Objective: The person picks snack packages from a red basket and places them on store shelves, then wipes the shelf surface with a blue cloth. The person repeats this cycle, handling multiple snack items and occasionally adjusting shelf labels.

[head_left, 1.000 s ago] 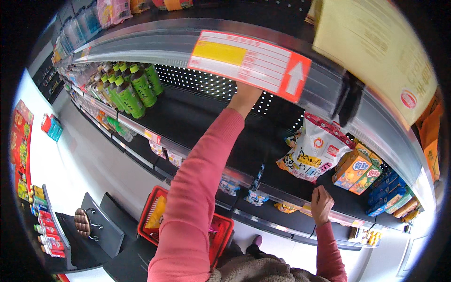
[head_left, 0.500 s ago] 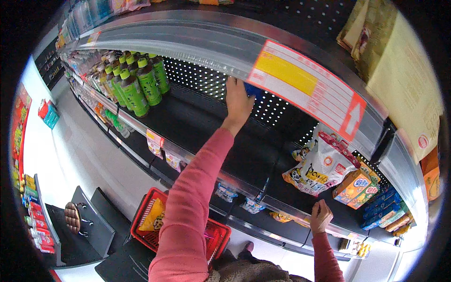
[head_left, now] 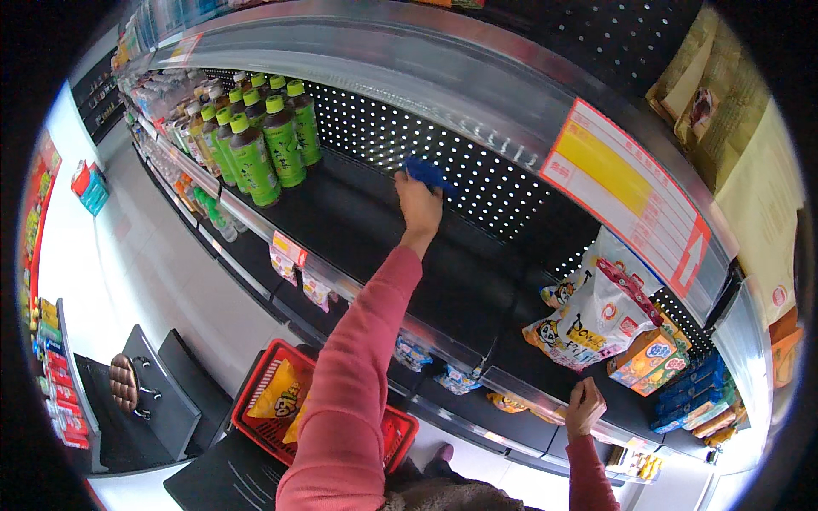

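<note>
My left hand (head_left: pixel 417 206) reaches deep over the black shelf (head_left: pixel 341 200), closed on a blue cloth (head_left: pixel 430 175). The cloth is slightly blurred and lies up against the perforated back panel (head_left: pixel 503 200). To the left of that hand stand several green-labelled drink bottles (head_left: pixel 279 140) with green caps. My right hand (head_left: pixel 585 409) is at the shelf's front rail with its fingers curled in; whatever they may hold is hidden. Just beyond it stands a white snack bag (head_left: pixel 588 328) with a dark red top, beside orange boxes (head_left: pixel 649 353).
Overhead juts an upper shelf's edge with a red-bordered sign (head_left: pixel 630 192). Blue packets (head_left: pixel 694 396) sit at the shelf's right end. Below my left arm is a red basket (head_left: pixel 247 409) holding yellow bags (head_left: pixel 277 392). A brown round stool (head_left: pixel 124 385) stands at lower left.
My left hand has moved left along the back panel with the blue cloth, closer to the bottles. More of the cloth shows below the upper shelf. My right hand stays near the front rail.
</note>
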`<action>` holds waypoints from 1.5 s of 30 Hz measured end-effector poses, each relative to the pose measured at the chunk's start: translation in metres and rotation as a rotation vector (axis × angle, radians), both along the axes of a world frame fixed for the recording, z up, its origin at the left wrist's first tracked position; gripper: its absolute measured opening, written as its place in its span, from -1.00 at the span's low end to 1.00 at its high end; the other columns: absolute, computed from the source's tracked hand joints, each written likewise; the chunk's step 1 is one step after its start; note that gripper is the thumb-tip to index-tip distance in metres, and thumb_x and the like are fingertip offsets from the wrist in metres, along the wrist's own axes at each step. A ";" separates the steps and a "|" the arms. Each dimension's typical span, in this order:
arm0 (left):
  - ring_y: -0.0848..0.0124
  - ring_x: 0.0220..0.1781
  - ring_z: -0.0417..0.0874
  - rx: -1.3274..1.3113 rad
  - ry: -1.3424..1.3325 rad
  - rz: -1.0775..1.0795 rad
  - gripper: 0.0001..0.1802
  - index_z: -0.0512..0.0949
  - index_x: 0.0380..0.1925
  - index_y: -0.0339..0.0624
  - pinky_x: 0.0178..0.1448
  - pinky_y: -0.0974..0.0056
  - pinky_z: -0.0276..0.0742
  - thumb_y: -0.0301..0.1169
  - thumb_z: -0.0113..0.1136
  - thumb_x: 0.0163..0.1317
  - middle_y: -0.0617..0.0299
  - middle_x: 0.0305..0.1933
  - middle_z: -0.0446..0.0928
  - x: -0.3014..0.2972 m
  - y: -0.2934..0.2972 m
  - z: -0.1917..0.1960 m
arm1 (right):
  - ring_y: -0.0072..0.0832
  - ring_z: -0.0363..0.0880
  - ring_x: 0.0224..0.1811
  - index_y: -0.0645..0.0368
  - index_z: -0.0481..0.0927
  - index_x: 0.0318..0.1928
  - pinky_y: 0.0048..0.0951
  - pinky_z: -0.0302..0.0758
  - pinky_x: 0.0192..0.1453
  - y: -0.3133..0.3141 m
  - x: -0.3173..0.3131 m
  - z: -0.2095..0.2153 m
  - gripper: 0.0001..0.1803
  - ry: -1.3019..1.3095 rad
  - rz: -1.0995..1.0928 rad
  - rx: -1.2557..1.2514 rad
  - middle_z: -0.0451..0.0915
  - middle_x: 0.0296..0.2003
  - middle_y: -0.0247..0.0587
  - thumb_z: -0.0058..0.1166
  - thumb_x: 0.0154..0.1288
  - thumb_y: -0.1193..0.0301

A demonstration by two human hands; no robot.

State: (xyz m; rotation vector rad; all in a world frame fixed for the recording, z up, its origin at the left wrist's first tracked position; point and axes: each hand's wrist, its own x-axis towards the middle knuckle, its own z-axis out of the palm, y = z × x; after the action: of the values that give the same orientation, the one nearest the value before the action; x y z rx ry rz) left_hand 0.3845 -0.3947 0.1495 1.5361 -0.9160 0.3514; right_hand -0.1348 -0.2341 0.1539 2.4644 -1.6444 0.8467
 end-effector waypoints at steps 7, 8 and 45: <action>-0.22 0.25 0.45 -0.222 -0.015 0.014 -0.52 0.48 0.11 -0.43 0.39 -0.07 0.38 -0.55 0.34 0.18 -0.23 0.19 0.44 0.013 -0.022 0.087 | 0.00 0.48 -0.53 0.16 0.37 -0.44 -0.10 0.36 -0.42 0.000 -0.003 0.000 -0.72 0.015 -0.008 0.045 0.41 -0.57 0.00 0.02 0.44 0.36; -0.20 0.25 0.46 -0.213 -0.064 0.078 -0.55 0.51 0.10 -0.39 0.41 -0.06 0.36 -0.52 0.33 0.20 -0.21 0.19 0.46 0.017 -0.025 0.101 | 0.00 0.48 -0.53 0.16 0.37 -0.44 -0.10 0.36 -0.42 0.000 -0.003 0.000 -0.73 0.019 -0.033 0.075 0.41 -0.57 0.00 0.02 0.44 0.36; -0.14 0.12 0.49 0.093 -0.202 -0.268 -0.51 0.49 0.04 -0.33 0.20 -0.08 0.52 -0.66 0.35 0.05 -0.12 0.05 0.43 -0.101 0.000 0.029 | 0.02 0.54 -0.51 0.14 0.42 -0.42 -0.05 0.40 -0.41 0.001 0.001 -0.001 -0.77 -0.011 0.002 -0.007 0.46 -0.56 -0.03 0.07 0.43 0.40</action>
State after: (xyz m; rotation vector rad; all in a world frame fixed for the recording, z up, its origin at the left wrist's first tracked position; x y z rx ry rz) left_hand 0.2835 -0.3948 0.1785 1.4564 -1.2971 0.2763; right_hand -0.1339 -0.2334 0.1531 2.4623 -1.6397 0.8657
